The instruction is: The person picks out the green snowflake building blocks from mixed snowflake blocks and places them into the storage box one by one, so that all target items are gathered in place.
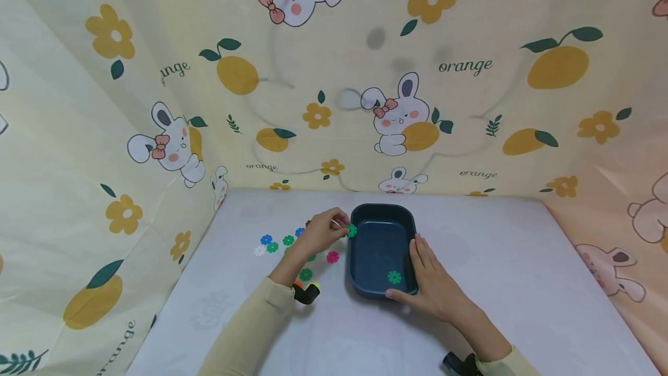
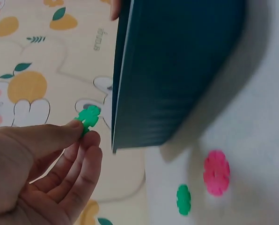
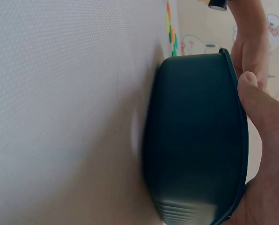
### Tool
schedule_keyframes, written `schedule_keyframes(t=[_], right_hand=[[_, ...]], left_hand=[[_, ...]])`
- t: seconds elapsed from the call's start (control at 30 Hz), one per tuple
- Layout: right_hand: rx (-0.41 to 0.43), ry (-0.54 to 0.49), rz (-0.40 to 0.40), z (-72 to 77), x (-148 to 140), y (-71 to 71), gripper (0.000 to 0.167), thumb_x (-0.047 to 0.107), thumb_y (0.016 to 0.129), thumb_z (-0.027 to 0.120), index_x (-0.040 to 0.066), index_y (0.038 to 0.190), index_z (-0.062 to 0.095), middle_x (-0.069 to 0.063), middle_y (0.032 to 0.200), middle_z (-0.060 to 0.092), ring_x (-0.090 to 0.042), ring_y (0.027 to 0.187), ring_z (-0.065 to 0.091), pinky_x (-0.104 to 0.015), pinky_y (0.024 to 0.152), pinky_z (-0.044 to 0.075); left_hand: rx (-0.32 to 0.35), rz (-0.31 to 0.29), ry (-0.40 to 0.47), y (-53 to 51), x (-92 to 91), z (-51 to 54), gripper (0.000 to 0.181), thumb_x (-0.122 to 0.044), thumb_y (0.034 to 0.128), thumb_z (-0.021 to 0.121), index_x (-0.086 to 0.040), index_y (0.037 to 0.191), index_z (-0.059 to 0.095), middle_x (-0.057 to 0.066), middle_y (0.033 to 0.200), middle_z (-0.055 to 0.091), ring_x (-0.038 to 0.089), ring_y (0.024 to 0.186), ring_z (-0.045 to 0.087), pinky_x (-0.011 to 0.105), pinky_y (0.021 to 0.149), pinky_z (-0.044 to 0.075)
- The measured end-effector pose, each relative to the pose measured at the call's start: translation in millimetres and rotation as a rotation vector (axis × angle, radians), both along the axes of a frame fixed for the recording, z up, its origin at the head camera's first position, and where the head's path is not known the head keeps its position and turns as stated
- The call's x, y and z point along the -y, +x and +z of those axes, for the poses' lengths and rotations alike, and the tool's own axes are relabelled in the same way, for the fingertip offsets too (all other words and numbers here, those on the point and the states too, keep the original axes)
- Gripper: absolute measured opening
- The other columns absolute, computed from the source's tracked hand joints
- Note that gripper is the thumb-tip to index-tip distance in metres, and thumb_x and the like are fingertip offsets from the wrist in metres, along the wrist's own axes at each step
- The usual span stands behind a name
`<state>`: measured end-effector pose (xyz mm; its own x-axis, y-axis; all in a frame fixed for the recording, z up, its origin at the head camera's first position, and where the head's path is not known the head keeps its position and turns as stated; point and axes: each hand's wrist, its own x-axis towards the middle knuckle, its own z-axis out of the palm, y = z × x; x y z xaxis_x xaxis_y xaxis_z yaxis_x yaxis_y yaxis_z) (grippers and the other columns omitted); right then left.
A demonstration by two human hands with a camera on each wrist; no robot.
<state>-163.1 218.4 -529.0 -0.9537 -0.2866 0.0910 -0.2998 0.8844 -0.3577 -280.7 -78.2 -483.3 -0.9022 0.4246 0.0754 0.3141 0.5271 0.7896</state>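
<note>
Between thumb and forefinger my left hand (image 1: 325,232) pinches a green snowflake disc (image 2: 89,117), a small notched plastic piece. It is at the left rim of a dark blue rectangular tub (image 1: 383,242). Another green snowflake disc (image 1: 394,277) lies inside the tub near its front right corner. My right hand (image 1: 437,289) rests against the tub's near right corner, its fingers straight along the right wall and the thumb on the near rim (image 3: 247,86). Left of the tub a pink disc (image 1: 333,257) lies on the table, partly surrounded by other discs that my left arm partly hides.
Several loose discs are spread left of the tub, among them a blue one (image 1: 267,239), a white one (image 1: 259,250) and a green one (image 1: 305,274). The white tabletop (image 1: 496,248) meets a printed cloth backdrop (image 1: 334,149) behind and at the sides.
</note>
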Motion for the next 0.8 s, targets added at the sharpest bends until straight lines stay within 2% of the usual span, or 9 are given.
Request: schedule_keyframes(t=[0.17, 0.33, 0.53, 0.8], right_hand=[[0.006, -0.006, 0.003, 1.1, 0, 0.1, 0.136, 0.085, 0.083, 0.068, -0.01, 0.166, 0.017, -0.028, 0.176, 0.008, -0.047, 0.163, 0.013, -0.063, 0.126, 0.026], [-0.004, -0.01, 0.01, 1.6, 0, 0.8, 0.134, 0.083, 0.084, 0.068, -0.011, 0.165, 0.018, -0.029, 0.176, 0.009, -0.046, 0.163, 0.013, -0.062, 0.126, 0.026], [-0.021, -0.013, 0.017, -2.3, 0, 1.0, 0.134, 0.082, 0.084, 0.069, -0.012, 0.165, 0.019, -0.03, 0.175, 0.01, -0.047, 0.162, 0.014, -0.062, 0.126, 0.026], [-0.024, -0.011, 0.013, -3.5, -1, -1.0, 0.133, 0.083, 0.085, 0.068, -0.012, 0.165, 0.019, -0.03, 0.176, 0.01, -0.048, 0.162, 0.014, -0.063, 0.126, 0.026]], left_hand=[[0.025, -0.064, -0.016, 2.3, -16.5, 1.6, 0.013, -0.01, 0.1019, 0.075, -0.01, 0.114, 0.07, 0.002, 0.105, 0.072, 0.015, 0.094, 0.069, 0.029, 0.083, 0.059], [0.016, -0.125, -0.061, 1.3, -33.6, 0.3, 0.014, -0.008, 0.1014, 0.075, -0.01, 0.114, 0.071, 0.0, 0.102, 0.071, 0.011, 0.091, 0.065, 0.024, 0.083, 0.057], [0.019, -0.204, -0.1, -2.0, -49.1, -7.7, 0.014, -0.006, 0.1016, 0.074, -0.01, 0.115, 0.072, 0.0, 0.102, 0.073, 0.007, 0.088, 0.065, 0.021, 0.079, 0.055], [0.037, -0.268, -0.155, -3.8, -71.8, -16.5, 0.012, -0.005, 0.1008, 0.074, -0.011, 0.111, 0.072, -0.002, 0.098, 0.073, 0.005, 0.084, 0.065, 0.021, 0.071, 0.055]])
